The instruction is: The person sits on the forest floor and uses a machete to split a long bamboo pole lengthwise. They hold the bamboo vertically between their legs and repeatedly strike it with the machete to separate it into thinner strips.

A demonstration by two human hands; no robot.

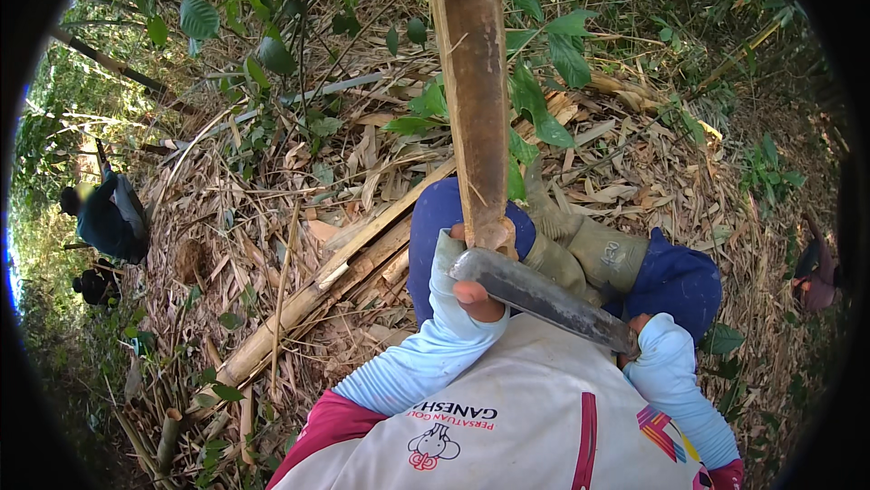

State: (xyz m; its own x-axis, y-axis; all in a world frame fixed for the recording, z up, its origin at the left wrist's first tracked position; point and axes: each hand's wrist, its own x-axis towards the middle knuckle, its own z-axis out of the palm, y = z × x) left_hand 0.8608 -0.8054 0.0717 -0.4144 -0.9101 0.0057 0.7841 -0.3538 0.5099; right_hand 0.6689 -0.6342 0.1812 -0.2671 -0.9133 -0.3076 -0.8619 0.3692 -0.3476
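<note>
A long split bamboo piece (pixel 478 82), brown on its inner face, rises from my lap to the top edge of view. My left hand (pixel 480 301), partly covered by a pale blue sleeve, is closed around its near end, the thumb showing beside the blade. My right hand (pixel 636 327) grips a machete at its handle end; the handle itself is mostly hidden. The machete's broad, dark grey blade (pixel 555 298) slants up to the left across my lap, its rounded tip just below the cut end of the bamboo.
Bamboo poles (pixel 299 309) lie on the dry leaf litter (pixel 362 182) to my left. My legs are bent, in blue trousers and olive boots (pixel 598 254). Leafy plants (pixel 548 100) stand ahead. A person in dark clothes (pixel 113 213) is far left, and another person (pixel 816 272) far right.
</note>
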